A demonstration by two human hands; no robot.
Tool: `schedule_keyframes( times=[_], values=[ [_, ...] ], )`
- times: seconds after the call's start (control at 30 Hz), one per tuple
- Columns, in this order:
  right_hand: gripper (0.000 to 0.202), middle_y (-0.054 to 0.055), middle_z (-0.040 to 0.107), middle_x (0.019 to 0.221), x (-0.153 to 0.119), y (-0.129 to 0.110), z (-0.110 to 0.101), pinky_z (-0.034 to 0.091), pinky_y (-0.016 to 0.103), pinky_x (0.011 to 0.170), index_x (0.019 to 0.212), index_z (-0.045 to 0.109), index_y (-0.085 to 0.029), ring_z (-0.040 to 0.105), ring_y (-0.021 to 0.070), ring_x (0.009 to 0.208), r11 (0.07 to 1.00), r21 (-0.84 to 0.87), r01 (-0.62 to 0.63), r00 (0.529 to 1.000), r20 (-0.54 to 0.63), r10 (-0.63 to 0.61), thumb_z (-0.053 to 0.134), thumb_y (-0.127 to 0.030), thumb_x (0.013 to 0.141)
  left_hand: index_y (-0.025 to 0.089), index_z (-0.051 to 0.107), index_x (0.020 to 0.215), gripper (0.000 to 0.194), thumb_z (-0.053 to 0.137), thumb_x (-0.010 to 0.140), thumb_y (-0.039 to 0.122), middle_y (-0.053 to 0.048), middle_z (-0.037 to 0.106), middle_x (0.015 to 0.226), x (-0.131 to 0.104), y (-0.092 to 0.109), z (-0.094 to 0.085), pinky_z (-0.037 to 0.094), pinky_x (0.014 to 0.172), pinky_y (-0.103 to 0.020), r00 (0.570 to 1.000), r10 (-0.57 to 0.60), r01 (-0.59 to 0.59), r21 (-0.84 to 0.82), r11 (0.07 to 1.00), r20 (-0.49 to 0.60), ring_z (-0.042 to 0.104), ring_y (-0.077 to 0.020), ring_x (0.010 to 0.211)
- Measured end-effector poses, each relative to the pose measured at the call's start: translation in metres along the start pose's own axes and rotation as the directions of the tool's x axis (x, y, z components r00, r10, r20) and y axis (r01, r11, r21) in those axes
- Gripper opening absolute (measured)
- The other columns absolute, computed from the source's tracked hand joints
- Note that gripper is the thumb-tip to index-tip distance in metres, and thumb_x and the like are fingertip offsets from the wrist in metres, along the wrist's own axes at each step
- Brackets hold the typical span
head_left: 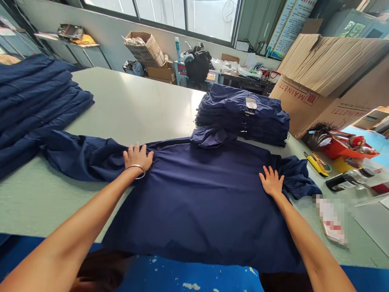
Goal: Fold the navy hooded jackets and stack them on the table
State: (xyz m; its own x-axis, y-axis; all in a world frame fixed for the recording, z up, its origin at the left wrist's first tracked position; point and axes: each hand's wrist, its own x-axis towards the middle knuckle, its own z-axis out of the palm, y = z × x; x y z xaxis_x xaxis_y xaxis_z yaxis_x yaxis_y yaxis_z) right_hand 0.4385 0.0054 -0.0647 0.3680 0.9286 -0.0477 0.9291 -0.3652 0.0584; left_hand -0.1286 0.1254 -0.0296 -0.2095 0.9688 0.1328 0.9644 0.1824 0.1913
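Observation:
A navy blue jacket (206,194) lies spread out on the pale green table (121,97), its collar (209,136) toward the far side and its hem hanging over the near edge. My left hand (138,157) rests flat with fingers apart where the left sleeve (85,156) joins the body. On the other side, my right hand (272,181) is laid flat, fingers spread, near the right sleeve (299,174), which is bunched up. Just beyond the collar sits a stack of folded navy jackets (243,115) with a tag on top.
More navy garments (36,101) are heaped at the left. Flattened cardboard boxes (328,77) stand at the right, behind a red tray (349,144), a yellow cutter (316,164), a dark bottle (346,180) and a blurred flat item (332,223). An open carton (146,48) stands past the table.

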Motion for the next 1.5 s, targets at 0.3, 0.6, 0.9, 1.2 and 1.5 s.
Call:
schedule_keyframes(
  times=[0.3, 0.6, 0.9, 1.2, 1.5],
  values=[
    [0.06, 0.006, 0.03, 0.163, 0.021, 0.065, -0.01, 0.01, 0.066, 0.119, 0.156, 0.031, -0.026, 0.024, 0.0262, 0.15, 0.998, -0.033, 0.048, 0.999, 0.015, -0.047, 0.014, -0.047, 0.103, 0.016, 0.037, 0.154, 0.065, 0.028, 0.096, 0.045, -0.01, 0.028, 0.163, -0.053, 0.034, 0.035, 0.02, 0.12, -0.057, 0.929, 0.338, -0.347, 0.04, 0.937, 0.149, 0.022, -0.0309, 0.151],
    [0.056, 0.012, 0.033, 0.161, 0.036, 0.102, -0.006, 0.018, 0.07, 0.115, 0.153, 0.038, -0.021, 0.03, 0.0313, 0.147, 0.997, 0.063, -0.036, 0.997, 0.072, 0.031, 0.025, -0.04, 0.102, 0.015, 0.034, 0.156, 0.067, 0.025, 0.096, 0.045, -0.01, 0.024, 0.164, -0.045, 0.031, 0.035, 0.022, 0.12, -0.056, 0.926, 0.321, -0.346, 0.105, 0.932, 0.201, 0.022, -0.0309, 0.151],
    [0.047, 0.014, 0.048, 0.151, -0.039, 0.094, -0.008, 0.025, 0.059, 0.116, 0.136, 0.057, -0.015, 0.04, 0.0276, 0.14, 0.983, 0.137, 0.125, 0.969, -0.23, -0.091, 0.033, -0.031, 0.099, 0.011, 0.045, 0.149, 0.065, 0.028, 0.095, 0.044, -0.016, 0.035, 0.159, -0.101, 0.058, 0.026, 0.024, 0.12, -0.05, 0.919, 0.395, -0.393, 0.057, 0.918, -0.016, 0.029, -0.0299, 0.149],
    [0.053, 0.006, 0.035, 0.161, -0.149, 0.083, 0.024, 0.025, 0.058, 0.115, 0.15, 0.042, -0.024, 0.029, 0.0297, 0.148, 0.965, 0.125, 0.231, 0.964, -0.161, -0.21, 0.029, -0.04, 0.102, 0.022, 0.042, 0.152, 0.063, 0.028, 0.096, 0.047, -0.007, 0.031, 0.161, -0.185, 0.025, 0.023, 0.025, 0.119, -0.056, 0.838, 0.514, -0.529, 0.039, 0.848, 0.182, 0.027, -0.0294, 0.15],
    [0.033, 0.015, 0.07, 0.12, -0.199, 0.097, 0.015, 0.021, 0.064, 0.112, 0.108, 0.07, -0.014, 0.06, 0.0322, 0.116, 0.977, 0.055, 0.207, 0.939, -0.29, -0.183, 0.042, -0.028, 0.094, 0.026, 0.068, 0.127, 0.056, 0.036, 0.094, 0.059, -0.007, 0.057, 0.144, -0.223, -0.007, 0.0, 0.037, 0.115, -0.052, 0.784, 0.599, -0.58, -0.154, 0.8, 0.16, 0.051, -0.0297, 0.134]
  ],
)
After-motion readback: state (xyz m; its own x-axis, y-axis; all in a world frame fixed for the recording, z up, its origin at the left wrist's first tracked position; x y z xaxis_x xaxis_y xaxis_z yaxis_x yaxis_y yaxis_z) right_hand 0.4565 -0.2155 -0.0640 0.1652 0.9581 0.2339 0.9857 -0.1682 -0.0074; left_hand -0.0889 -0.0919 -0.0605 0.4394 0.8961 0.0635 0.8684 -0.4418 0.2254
